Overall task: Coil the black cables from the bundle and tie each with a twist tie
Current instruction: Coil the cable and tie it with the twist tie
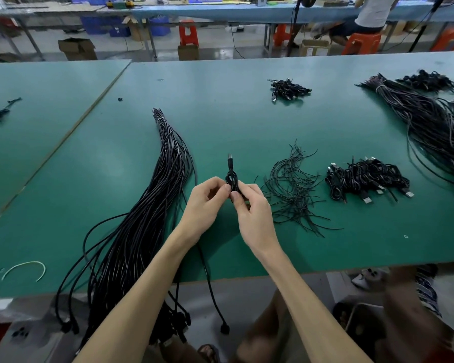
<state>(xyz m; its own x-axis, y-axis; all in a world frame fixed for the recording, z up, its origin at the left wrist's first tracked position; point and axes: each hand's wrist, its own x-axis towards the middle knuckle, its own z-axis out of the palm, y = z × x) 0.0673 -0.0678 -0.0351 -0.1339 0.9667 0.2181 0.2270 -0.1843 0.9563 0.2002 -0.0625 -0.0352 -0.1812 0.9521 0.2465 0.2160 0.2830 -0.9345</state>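
Green-topped table [220, 113]: long bundle of black cables [152, 205] at left, tails hanging over the near edge; loose twist ties [291, 189] at centre; pile of coiled cables [364, 179] just beside them at right. Far side: smaller coiled pile [288, 89]; second bundle [430, 121] at far right. Near left corner: curved white tie [24, 268].

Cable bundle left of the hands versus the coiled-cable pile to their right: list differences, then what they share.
The cable bundle lies long and uncoiled, hanging over the table edge; the coiled pile sits compact, wholly on it. The bundle is tied at its far end; the pile lies loose. Both hold black cables.
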